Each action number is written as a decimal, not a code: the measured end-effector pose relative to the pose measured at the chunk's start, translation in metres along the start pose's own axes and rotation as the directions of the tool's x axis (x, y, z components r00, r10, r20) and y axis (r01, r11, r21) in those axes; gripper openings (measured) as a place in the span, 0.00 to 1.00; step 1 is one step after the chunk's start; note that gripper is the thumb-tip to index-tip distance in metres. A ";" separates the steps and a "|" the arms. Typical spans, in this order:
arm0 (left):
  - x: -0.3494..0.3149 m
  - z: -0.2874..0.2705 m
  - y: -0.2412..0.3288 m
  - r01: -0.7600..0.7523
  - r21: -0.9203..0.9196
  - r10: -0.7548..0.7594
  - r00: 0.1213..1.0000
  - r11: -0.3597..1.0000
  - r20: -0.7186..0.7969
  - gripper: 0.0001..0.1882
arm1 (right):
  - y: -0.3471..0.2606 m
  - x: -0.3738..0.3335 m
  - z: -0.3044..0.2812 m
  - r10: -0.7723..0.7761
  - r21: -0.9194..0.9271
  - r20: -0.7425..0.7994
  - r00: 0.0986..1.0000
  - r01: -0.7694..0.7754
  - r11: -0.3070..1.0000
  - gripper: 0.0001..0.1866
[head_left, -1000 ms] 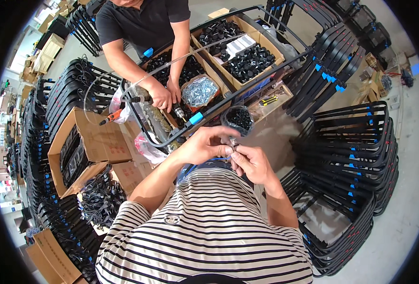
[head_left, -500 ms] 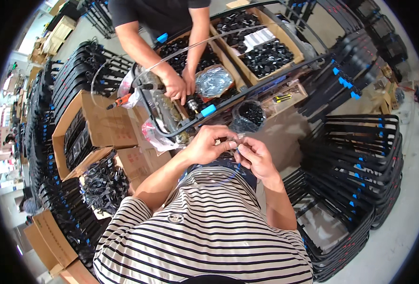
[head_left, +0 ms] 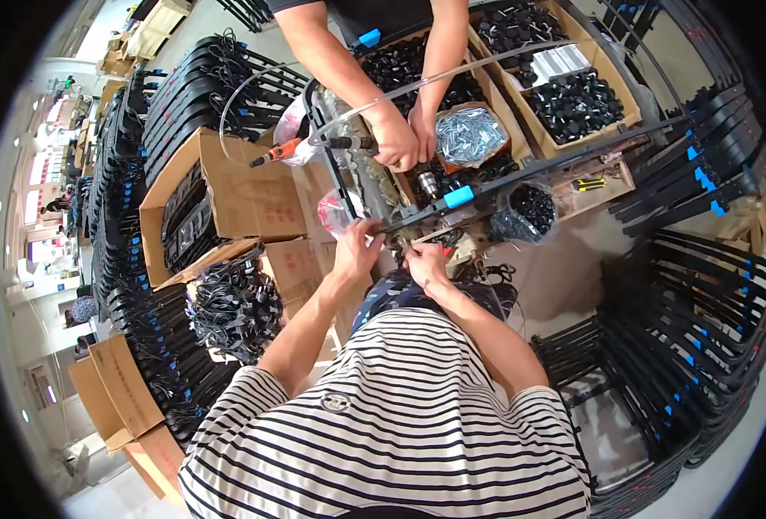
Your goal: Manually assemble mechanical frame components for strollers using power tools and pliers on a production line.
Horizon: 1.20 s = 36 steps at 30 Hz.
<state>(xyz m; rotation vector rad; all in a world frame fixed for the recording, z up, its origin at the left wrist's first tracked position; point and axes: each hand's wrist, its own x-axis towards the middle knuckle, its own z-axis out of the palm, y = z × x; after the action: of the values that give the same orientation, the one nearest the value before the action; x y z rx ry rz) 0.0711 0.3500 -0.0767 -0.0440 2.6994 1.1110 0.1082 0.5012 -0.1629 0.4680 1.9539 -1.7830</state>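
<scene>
A black tubular frame [head_left: 521,180] with blue tabs lies across the workbench before me. At its near left corner, my left hand [head_left: 357,253] has its curled fingertips against the tube, thumb below. Just to the right and slightly lower, my right hand [head_left: 426,264] is closed in a pinch below the frame's near bar. What its fingers hold is hidden. Across the frame, another person's hands [head_left: 404,143] work beside a power driver's metal chuck [head_left: 427,182]. An orange and black air screwdriver [head_left: 301,150] lies at the frame's left side.
Boxes of black plastic parts [head_left: 576,106] and a carton of silver screws [head_left: 469,137] stand within the frame. A bag of black pieces [head_left: 530,212] sits near its front bar. Stacked black frames [head_left: 694,337] rise at right; a cardboard box [head_left: 253,195] and cables [head_left: 236,307] are at left.
My hands, held together over my lap before, are now apart; the left has reached the frame's corner and the right is beneath the bar. The view has shifted, moving the bench rightward and upward.
</scene>
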 end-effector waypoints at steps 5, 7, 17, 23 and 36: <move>0.021 -0.013 -0.012 -0.349 0.292 0.322 0.937 0.890 0.138 0.17 | -0.014 0.013 0.007 -0.069 -0.032 -0.054 0.996 0.068 0.997 0.16; 0.029 -0.009 -0.019 -0.398 0.289 0.345 0.913 0.871 0.218 0.17 | -0.017 0.012 0.008 -0.072 0.006 -0.062 0.995 0.073 0.997 0.16; 0.049 -0.002 -0.032 -0.401 0.170 0.349 0.897 0.900 0.270 0.15 | -0.021 0.005 0.019 -0.175 -0.031 -0.213 0.961 0.173 0.985 0.16; 0.049 0.000 -0.033 -0.400 0.155 0.364 0.906 0.903 0.215 0.15 | -0.030 0.004 0.029 -0.201 -0.059 -0.248 0.948 0.192 0.980 0.14; 0.063 -0.021 -0.038 -0.347 -0.118 0.366 0.860 0.930 0.357 0.21 | -0.025 0.009 0.060 -0.381 -0.286 -0.502 0.777 0.267 0.920 0.10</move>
<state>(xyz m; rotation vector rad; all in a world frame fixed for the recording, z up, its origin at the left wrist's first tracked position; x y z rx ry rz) 0.0099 0.3115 -0.1020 0.6236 2.3844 1.1416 0.0937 0.4388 -0.1504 0.6619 2.7357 -1.7486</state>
